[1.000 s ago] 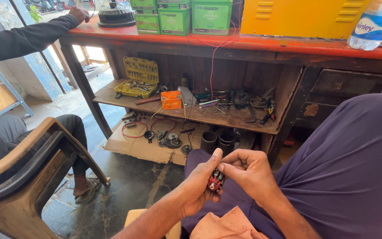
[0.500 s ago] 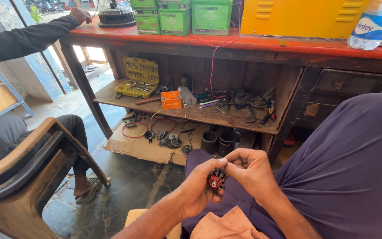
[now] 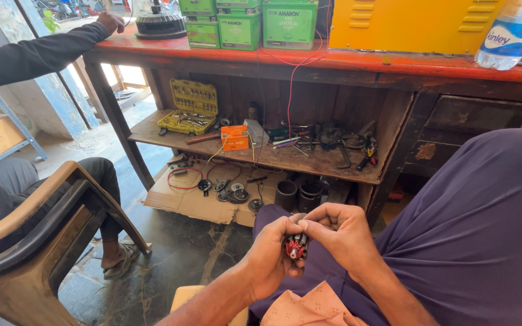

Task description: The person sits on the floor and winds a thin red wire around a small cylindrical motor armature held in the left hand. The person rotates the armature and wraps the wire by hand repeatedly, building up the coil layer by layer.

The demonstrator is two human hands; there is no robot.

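While seated, left hand (image 3: 271, 256) and right hand (image 3: 342, 232) both pinching small red-wound motor part (image 3: 295, 246) (2 grips closed), over purple lap (image 3: 478, 241)

Repair workshop: worn red desk (image 3: 357, 62) carrying green battery boxes (image 3: 255, 23); lower shelf (image 3: 261, 158) strewn with hand tools, yellow socket set (image 3: 190, 107), orange meter (image 3: 235, 137); metal parts on cardboard (image 3: 200, 199).

Since the earlier views, the small red-wound part (image 3: 296, 246) sits slightly lower between both hands — right hand (image 3: 344, 232) fingers curled closer.
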